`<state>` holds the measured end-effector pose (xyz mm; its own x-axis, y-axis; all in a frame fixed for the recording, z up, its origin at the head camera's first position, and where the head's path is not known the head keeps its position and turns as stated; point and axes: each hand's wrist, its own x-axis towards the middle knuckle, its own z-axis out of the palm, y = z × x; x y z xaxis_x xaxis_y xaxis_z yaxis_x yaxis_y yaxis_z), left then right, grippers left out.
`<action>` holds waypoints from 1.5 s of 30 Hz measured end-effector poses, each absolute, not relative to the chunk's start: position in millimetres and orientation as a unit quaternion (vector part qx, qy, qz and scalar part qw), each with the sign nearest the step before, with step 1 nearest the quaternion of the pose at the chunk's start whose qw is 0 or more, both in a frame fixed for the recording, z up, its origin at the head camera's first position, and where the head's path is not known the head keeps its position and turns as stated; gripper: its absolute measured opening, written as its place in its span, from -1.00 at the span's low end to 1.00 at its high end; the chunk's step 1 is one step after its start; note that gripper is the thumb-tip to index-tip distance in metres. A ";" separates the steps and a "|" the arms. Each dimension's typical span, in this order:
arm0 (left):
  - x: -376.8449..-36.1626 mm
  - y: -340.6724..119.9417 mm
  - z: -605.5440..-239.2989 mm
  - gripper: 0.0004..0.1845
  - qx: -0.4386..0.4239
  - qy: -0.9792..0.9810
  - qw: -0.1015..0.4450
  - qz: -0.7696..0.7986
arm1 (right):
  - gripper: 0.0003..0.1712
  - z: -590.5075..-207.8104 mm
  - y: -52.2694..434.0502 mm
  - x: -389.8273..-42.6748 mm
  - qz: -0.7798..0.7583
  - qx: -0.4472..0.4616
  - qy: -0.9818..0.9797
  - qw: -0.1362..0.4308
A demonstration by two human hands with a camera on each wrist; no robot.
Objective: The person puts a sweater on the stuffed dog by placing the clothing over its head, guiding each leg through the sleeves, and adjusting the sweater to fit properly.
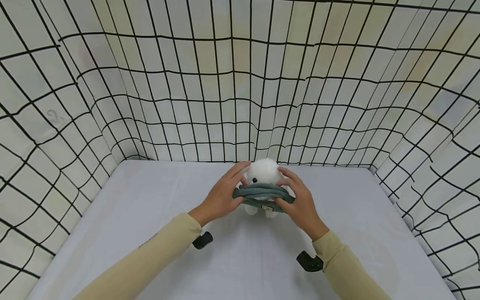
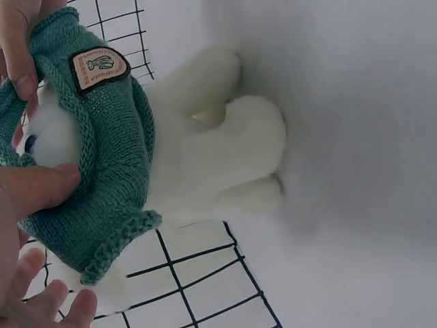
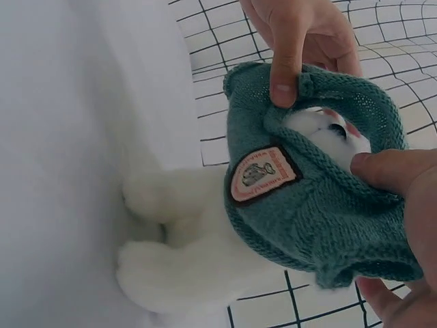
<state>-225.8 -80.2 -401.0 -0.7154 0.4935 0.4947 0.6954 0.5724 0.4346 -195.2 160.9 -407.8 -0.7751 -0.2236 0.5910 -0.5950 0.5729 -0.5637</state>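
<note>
A white plush toy (image 1: 265, 170) sits upright toward the back of the table, its dark eye showing above a teal knitted doll sweater (image 2: 113, 137). The sweater's stretched opening surrounds the toy's face, while the white body and legs (image 3: 184, 232) stick out below. My left hand (image 1: 223, 193) grips one side of the opening, thumb over the rolled edge. On the other side my right hand (image 1: 301, 204) holds the knit the same way, thumb in front and fingers spread behind around the toy's head. A patch (image 3: 263, 174) with a dark border is on the sweater's front.
The table (image 1: 157, 179) has a white cover. White walls with a black grid net (image 1: 232, 100) stand behind it and on both sides. Black wrist mounts (image 1: 309, 261) stick out below both forearms.
</note>
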 end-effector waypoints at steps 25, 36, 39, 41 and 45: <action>-250.2 -72.0 -395.5 -0.74 -0.293 -0.870 0.062 -0.392 | -0.29 -400.2 170.7 -219.0 0.395 0.220 -0.881 0.141; -254.5 -65.0 -405.7 -0.75 -0.275 -0.854 0.080 -0.434 | -0.43 -410.1 171.6 -221.9 0.411 0.216 -0.872 0.154; -256.0 -63.7 -407.3 -0.75 -0.271 -0.856 0.077 -0.433 | -0.53 -411.3 171.1 -222.7 0.400 0.206 -0.878 0.161; -257.2 -63.1 -408.4 -0.75 -0.277 -0.857 0.072 -0.428 | -0.59 -412.0 170.3 -222.7 0.397 0.199 -0.882 0.161; -258.6 -63.3 -409.8 -0.74 -0.296 -0.849 0.057 -0.435 | -0.69 -413.6 169.1 -223.1 0.408 0.186 -0.882 0.145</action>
